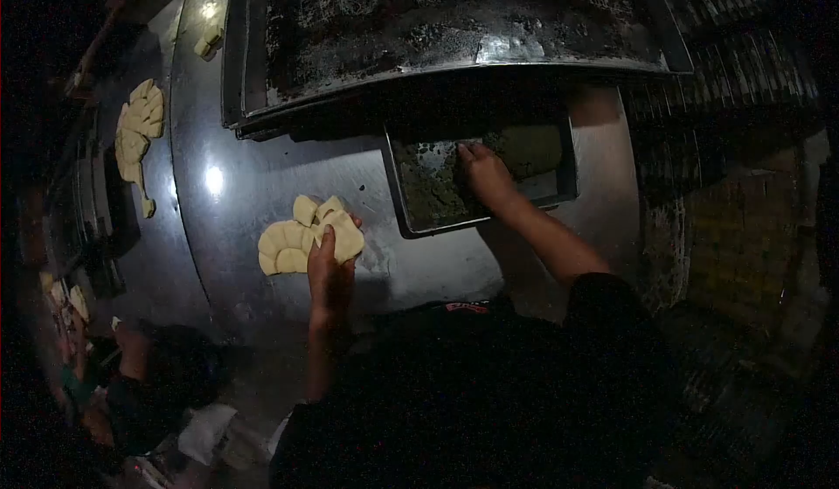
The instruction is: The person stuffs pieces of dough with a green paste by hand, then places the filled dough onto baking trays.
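My left hand (329, 277) is closed on a flattened piece of pale dough (348, 237), thumb on top. Right beside it, several pale dough pieces (283, 248) lie pressed together on the metal table (262, 174). My right hand (488, 177) reaches into a rectangular metal tray (405, 220) with a dark green, crumbly mass (428, 183) in it. The fingers of that hand are drawn together at the mass; what is between them, if anything, is hidden.
Large, dark, worn baking trays (454, 26) stand at the back of the table. More dough pieces (140, 131) lie at the left, with a small dough lump (208, 43) farther back. Another person's hand (131, 349) shows at lower left. Ribbed dark racks (725, 78) stand at right.
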The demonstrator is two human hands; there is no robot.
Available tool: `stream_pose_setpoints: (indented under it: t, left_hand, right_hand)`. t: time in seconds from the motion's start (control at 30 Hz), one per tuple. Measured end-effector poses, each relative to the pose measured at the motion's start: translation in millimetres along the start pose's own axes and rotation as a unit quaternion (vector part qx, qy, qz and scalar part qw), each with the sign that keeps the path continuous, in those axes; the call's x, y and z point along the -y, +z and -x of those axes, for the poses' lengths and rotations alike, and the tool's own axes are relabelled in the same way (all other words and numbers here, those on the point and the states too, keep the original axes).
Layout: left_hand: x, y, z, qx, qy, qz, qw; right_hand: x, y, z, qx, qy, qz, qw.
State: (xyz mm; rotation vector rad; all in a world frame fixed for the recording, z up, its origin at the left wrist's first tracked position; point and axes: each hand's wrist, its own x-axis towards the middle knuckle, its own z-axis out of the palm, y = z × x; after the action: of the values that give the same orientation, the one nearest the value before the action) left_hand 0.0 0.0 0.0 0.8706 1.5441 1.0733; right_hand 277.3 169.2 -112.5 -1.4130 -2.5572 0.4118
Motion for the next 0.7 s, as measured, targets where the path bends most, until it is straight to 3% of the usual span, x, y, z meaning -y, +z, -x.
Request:
stream_pose_setpoints:
  t: [0.03,0.07,0.1,0.2,0.27,0.3,0.37,0.4,0.43,0.47,0.5,0.53,0.57,0.63,0.67,0.7]
  left_hand:
    - [-1.4,-2.3,6.0,-0.048,-0.078,0.171,0.981]
    - [-2.6,-3.0,15.3,-0.098,-0.154,0.336,0.924]
    - [12.3,15.7,-39.9,-0.072,-0.139,0.368,0.917]
    - [1.6,1.1,-31.3,-0.076,-0.165,0.339,0.923]
    - [-5.9,4.8,-32.6,-0.087,-0.151,0.341,0.924]
    - [-11.7,5.9,-30.7,-0.085,-0.147,0.341,0.925]
    - [-23.1,8.8,-26.4,-0.026,-0.050,0.168,0.984]
    - [-26.0,12.2,-26.3,-0.026,-0.046,0.166,0.985]
    - [-28.4,17.6,-28.3,-0.035,-0.076,0.262,0.961]
    - [-30.1,21.8,-29.2,-0.045,-0.108,0.354,0.928]
    - [-28.5,26.2,-32.2,-0.049,-0.108,0.353,0.928]
    - [-23.3,31.9,-37.7,-0.019,-0.128,0.396,0.909]
    - [-18.0,37.8,-42.4,0.011,-0.147,0.435,0.888]
    - [-15.5,58.0,-53.5,0.031,-0.152,0.435,0.887]
    - [-18.7,69.4,-59.6,0.045,-0.166,0.436,0.883]
    - [-20.5,79.3,-63.6,0.055,-0.183,0.436,0.879]
  right_hand:
    - [10.6,-3.7,11.2,0.020,0.006,0.019,1.000]
    - [18.7,-7.2,23.2,0.043,0.012,0.039,0.998]
    - [-19.6,-17.1,-15.9,0.033,0.012,0.082,0.996]
    - [-3.7,-15.5,-8.5,0.033,-0.043,0.086,0.995]
    - [-3.3,-17.9,-10.0,0.142,-0.014,0.110,0.984]
    - [-7.2,-18.7,-10.4,0.137,-0.013,0.112,0.984]
    - [-24.7,-18.6,-9.8,0.132,-0.099,0.059,0.984]
    - [-31.8,-22.1,-13.8,0.216,-0.051,0.074,0.972]
    - [-37.6,-24.7,-15.4,0.211,-0.053,0.075,0.973]
    - [-42.2,-25.0,-15.6,0.162,0.105,-0.185,0.964]
    - [-43.3,-28.8,-14.6,0.102,0.255,-0.427,0.861]
    - [-43.1,-38.4,-14.7,0.123,0.324,-0.512,0.786]
    - [-41.8,-36.8,-9.1,0.124,0.325,-0.516,0.783]
    - [-30.7,-44.7,-6.1,0.116,0.360,-0.678,0.630]
    - [-22.9,-55.5,-3.9,0.134,0.340,-0.717,0.594]
    - [-11.1,-55.3,-0.7,0.079,0.342,-0.751,0.559]
